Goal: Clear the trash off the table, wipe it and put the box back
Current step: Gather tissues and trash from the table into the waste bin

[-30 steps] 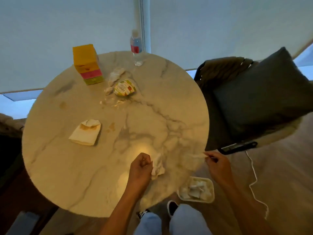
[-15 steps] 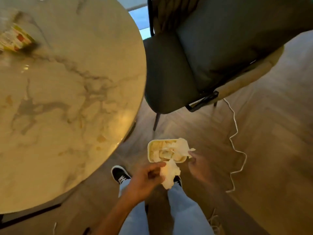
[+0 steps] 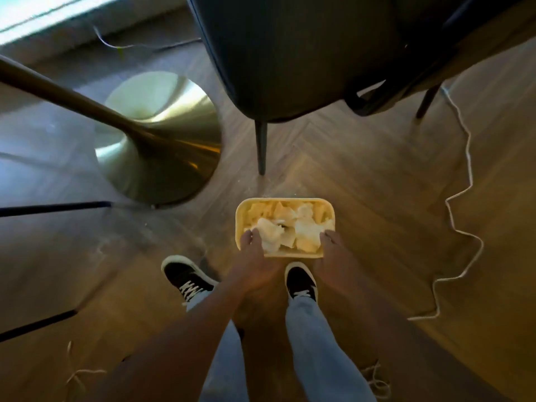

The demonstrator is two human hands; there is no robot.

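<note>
Standing on herringbone wood floor [image 3: 362,184]: bin [image 3: 240,219]; left hand [image 3: 251,256], right hand [image 3: 333,253] gripping its sides.

chair [image 3: 290,53]: top cut off by upper edge | table pole [image 3: 66,97]: top runs out at left edge | both palms: hidden, grip unclear | bin [image 3: 285,202]: bottom buried under tissues [image 3: 290,230]

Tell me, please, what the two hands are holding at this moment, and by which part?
Both hands are on the small bin of crumpled tissues: the left hand at its near-left rim, the right hand at its near-right rim.
</note>
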